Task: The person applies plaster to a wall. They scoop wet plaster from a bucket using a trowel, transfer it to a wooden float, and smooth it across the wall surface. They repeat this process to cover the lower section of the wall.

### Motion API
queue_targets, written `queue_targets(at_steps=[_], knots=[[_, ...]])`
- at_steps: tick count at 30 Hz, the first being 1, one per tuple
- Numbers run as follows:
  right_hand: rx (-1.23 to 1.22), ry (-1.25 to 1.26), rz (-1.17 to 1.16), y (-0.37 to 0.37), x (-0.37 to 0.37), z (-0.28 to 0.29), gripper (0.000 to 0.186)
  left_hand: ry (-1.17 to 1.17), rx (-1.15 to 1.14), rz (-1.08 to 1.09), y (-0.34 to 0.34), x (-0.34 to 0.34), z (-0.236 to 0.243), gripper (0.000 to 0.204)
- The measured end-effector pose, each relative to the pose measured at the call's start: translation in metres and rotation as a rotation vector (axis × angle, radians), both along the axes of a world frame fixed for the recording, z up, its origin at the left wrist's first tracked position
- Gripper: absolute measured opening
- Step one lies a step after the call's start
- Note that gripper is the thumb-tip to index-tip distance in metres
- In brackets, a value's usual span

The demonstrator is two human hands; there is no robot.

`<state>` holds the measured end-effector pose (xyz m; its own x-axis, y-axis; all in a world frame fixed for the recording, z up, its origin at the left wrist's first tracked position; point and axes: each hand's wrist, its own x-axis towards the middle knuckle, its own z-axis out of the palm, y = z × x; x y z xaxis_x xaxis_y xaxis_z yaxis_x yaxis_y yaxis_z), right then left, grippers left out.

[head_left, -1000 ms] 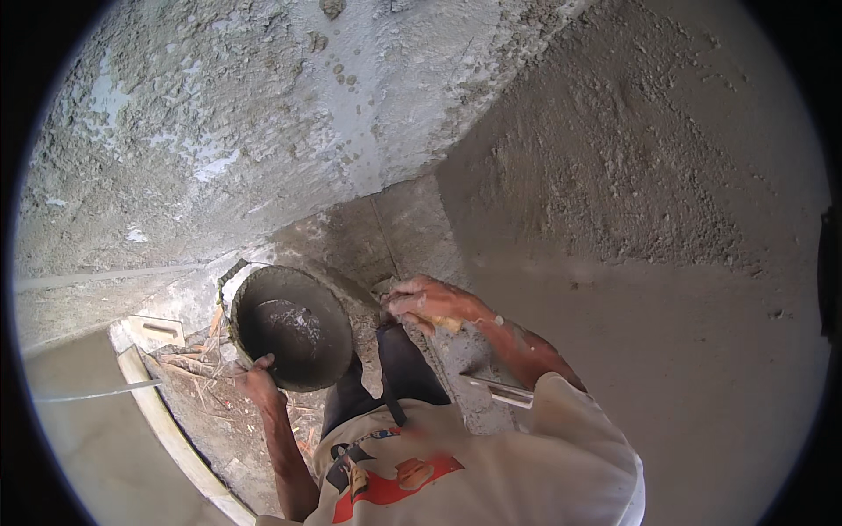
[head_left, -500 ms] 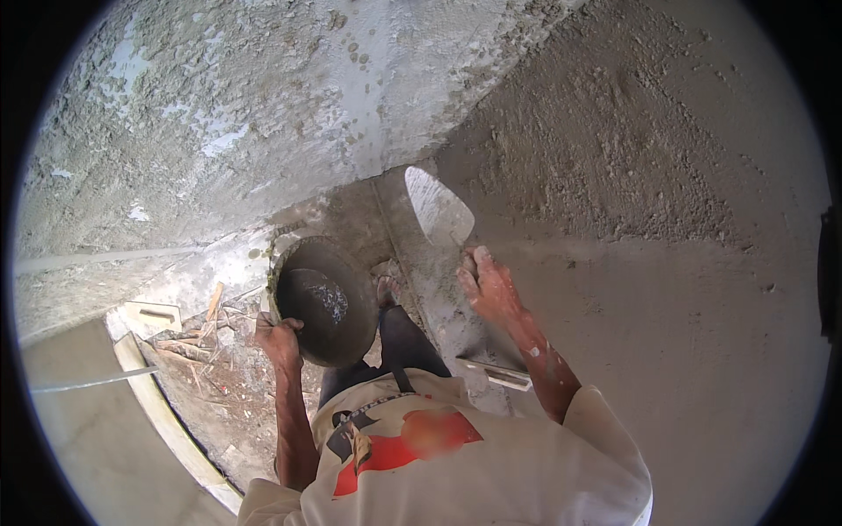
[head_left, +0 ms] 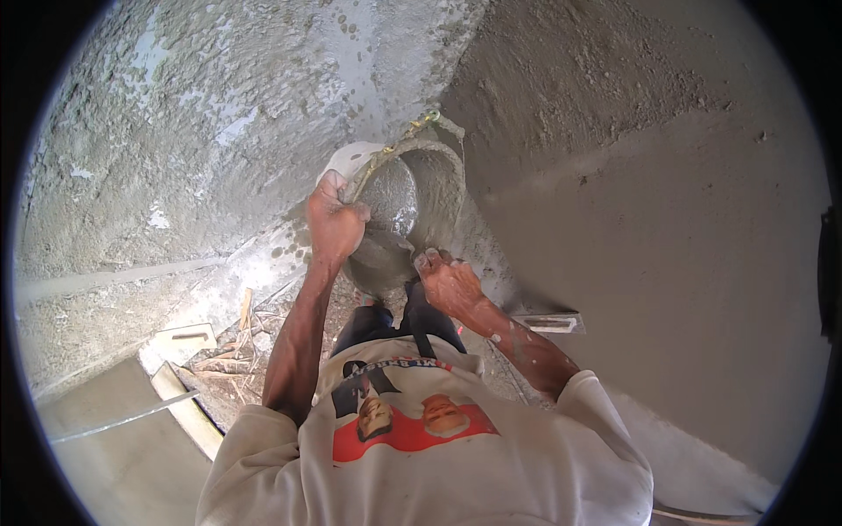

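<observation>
A round metal mortar pan [head_left: 430,188], coated in grey cement with wet mortar inside, is raised and tipped toward the corner where two plastered walls meet. My left hand [head_left: 333,219] grips its upper left rim. My right hand [head_left: 447,282] holds the pan's lower edge from underneath. A pale flat shape [head_left: 349,159] shows just behind my left hand; I cannot tell what it is.
The left wall [head_left: 175,131] has rough grey plaster and the right wall [head_left: 667,228] a smoother wet coat. A plastering float [head_left: 551,323] lies at the right wall's foot. Another float [head_left: 182,337], wood scraps [head_left: 246,329], a board [head_left: 189,408] and a taut string [head_left: 123,419] lie lower left.
The pan has gone from low by my knees up to the wall corner and tilted. My right hand, which held a trowel up half a second ago, is now on the pan.
</observation>
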<state>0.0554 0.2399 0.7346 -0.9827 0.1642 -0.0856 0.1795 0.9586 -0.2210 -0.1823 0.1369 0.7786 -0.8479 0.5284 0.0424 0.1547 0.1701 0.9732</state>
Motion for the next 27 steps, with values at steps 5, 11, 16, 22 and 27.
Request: queue_targets(at_steps=[5, 11, 16, 22, 27], knots=[[-0.048, 0.015, -0.431, 0.011, -0.011, 0.02, 0.019, 0.052, -0.007, -0.029, -0.008, -0.004, 0.011, 0.032], [-0.345, -0.205, -0.203, -0.006, -0.001, -0.023, 0.027, -0.033, 0.054, -0.015, -0.018, 0.003, 0.007, 0.034], [-0.838, -0.125, -0.249, -0.046, -0.01, -0.015, 0.038, 0.003, -0.015, 0.057, -0.047, 0.002, -0.019, 0.035], [-0.564, -0.197, -0.239, -0.056, -0.012, -0.03, 0.04, -0.265, 0.047, 0.248, -0.087, 0.023, -0.055, 0.03], [-0.645, -0.106, -0.053, -0.036, -0.013, -0.05, 0.045, -0.399, 0.06, 0.528, -0.14, 0.049, -0.066, 0.038]])
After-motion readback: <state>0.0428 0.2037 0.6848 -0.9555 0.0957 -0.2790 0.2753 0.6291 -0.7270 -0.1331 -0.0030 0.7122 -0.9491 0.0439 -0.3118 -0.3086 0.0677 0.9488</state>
